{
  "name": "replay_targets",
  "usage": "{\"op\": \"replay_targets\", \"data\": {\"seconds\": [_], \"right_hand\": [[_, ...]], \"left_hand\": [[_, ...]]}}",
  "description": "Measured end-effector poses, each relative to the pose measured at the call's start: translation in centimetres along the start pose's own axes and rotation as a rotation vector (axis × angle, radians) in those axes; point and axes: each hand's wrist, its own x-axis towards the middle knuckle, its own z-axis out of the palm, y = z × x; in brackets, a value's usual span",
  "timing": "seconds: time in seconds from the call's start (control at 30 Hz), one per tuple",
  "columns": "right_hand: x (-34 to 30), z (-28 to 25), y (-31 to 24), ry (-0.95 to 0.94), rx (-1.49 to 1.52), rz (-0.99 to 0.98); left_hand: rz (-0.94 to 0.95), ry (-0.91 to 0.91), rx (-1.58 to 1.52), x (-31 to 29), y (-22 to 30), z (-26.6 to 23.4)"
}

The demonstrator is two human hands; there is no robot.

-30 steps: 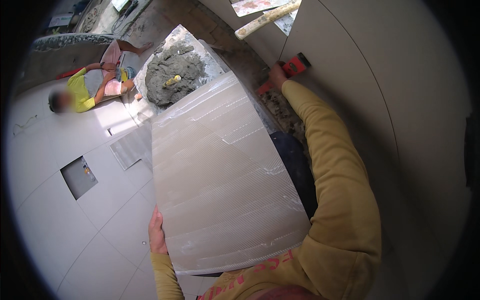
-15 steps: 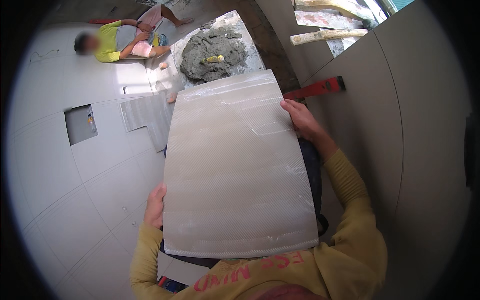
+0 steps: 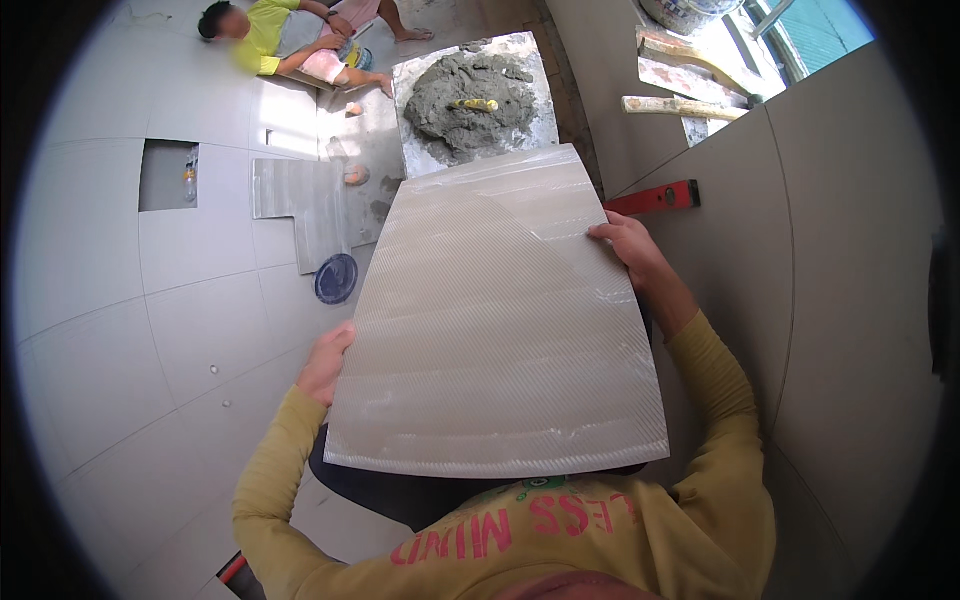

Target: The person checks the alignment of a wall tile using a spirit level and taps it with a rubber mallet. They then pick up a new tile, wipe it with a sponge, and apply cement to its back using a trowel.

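Large ribbed tile [image 3: 500, 330] sits over the person's lap, far edge next to the mortar heap [image 3: 465, 100]. Left hand [image 3: 325, 365] clamped on its left edge, as before. Right hand [image 3: 638, 252], on the red level [image 3: 655, 198] a second ago, now grips the tile's right edge; fingers underneath hidden. Dark blue round object [image 3: 336, 279] now visible left of the tile.

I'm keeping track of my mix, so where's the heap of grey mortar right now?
In the head view, the heap of grey mortar is at top centre, on the pale board just past the large tile's far edge.
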Motion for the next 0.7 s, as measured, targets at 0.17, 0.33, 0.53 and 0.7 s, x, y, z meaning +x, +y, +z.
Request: {"op": "replay_targets", "data": {"seconds": [0.17,0.33,0.53,0.7], "right_hand": [[-2.0,0.1,0.0,0.049,-0.188,0.106],[-3.3,4.6,2.1,0.352,-0.473,0.158],[-2.3,3.5,5.1,0.41,-0.547,0.057],[-3.0,5.3,3.9,0.348,-0.605,0.045]], "left_hand": [[0.06,-0.039,0.022,1.7,-0.4,0.0],[0.204,0.02,0.228,3.6,-4.4,-4.6],[0.333,-0.004,0.296,4.2,-5.0,-3.5],[0.252,0.023,0.275,5.2,-7.5,-5.3]]}}
